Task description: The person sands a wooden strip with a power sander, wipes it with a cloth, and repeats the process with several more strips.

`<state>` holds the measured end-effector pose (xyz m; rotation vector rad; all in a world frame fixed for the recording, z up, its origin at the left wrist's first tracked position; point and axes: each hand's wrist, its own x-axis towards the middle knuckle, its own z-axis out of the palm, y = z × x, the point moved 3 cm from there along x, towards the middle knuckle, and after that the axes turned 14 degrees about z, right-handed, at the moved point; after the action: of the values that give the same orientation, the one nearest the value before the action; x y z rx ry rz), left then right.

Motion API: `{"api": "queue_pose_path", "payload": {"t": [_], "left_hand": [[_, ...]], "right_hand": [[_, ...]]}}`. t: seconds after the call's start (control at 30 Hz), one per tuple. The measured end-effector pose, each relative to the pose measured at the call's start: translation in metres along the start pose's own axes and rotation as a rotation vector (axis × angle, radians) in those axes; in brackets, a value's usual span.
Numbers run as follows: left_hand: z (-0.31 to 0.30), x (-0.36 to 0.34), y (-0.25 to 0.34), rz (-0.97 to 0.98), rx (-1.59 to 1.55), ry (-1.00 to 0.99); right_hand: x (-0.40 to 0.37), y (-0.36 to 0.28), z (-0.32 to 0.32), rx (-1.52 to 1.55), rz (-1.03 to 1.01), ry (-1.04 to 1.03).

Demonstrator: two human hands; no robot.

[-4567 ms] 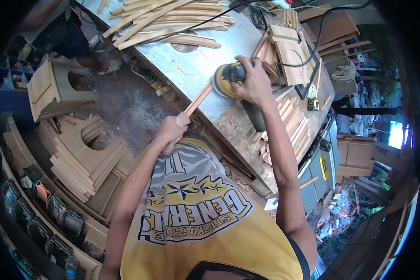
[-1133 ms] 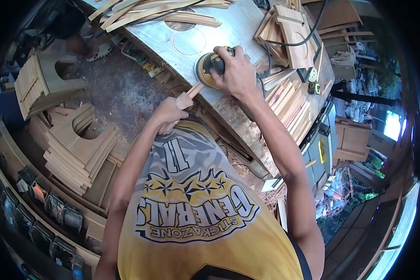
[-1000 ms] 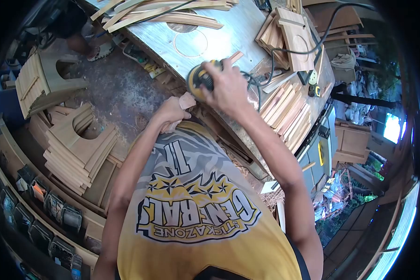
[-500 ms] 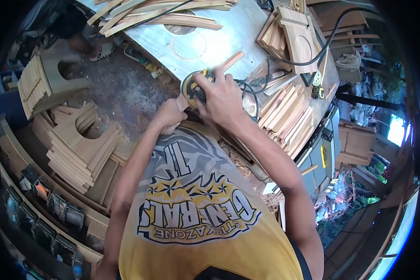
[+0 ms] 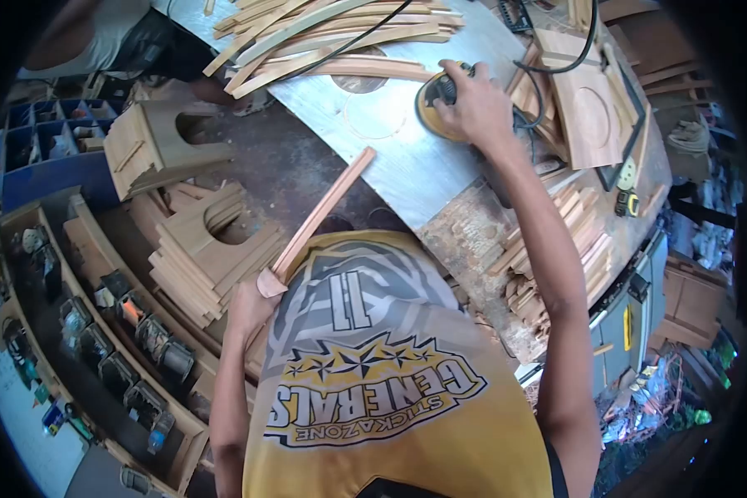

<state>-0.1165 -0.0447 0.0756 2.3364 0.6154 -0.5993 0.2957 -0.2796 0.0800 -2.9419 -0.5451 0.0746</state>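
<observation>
Wooden strip [image 5: 320, 211] | now apart from sander [image 5: 431, 100] | left fingers [image 5: 256, 300] clasp it (pale patch [image 5: 270, 283] showing) | right fingers [image 5: 457, 75] grip sander

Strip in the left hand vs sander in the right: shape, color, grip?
Shape: the wooden strip is long and narrow; the sander is rounded.
Color: the wooden strip is reddish-brown; the sander is yellow and black.
Grip: the left hand wraps around the strip; the right hand grips the sander from above.

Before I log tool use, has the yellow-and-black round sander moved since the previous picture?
Yes: the sander moved right and forward against the outlined circle on the silver tabletop.
</observation>
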Motion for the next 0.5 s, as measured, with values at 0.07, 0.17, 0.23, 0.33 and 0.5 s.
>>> {"api": "queue_pose_path", "payload": {"t": [0.07,0.17,0.23,0.33,0.5], "left_hand": [[-0.011,-0.011,0.004,-0.015,0.032,0.063],[-0.027,-0.006,0.015,0.021,0.093,0.162],[-0.033,0.003,0.022,0.043,0.182,0.170],[-0.046,0.023,0.033,0.148,0.206,0.163],[-0.065,0.040,-0.075,0.264,0.239,0.140]], "right_hand": [[0.003,-0.005,-0.008,-0.015,0.037,-0.088],[-0.010,-0.016,-0.015,0.159,-0.244,0.354],[-0.041,-0.044,-0.038,0.418,-0.430,0.284],[-0.076,-0.080,-0.038,0.541,-0.753,0.278],[-0.091,-0.050,0.009,0.194,-0.638,-0.313]]}}
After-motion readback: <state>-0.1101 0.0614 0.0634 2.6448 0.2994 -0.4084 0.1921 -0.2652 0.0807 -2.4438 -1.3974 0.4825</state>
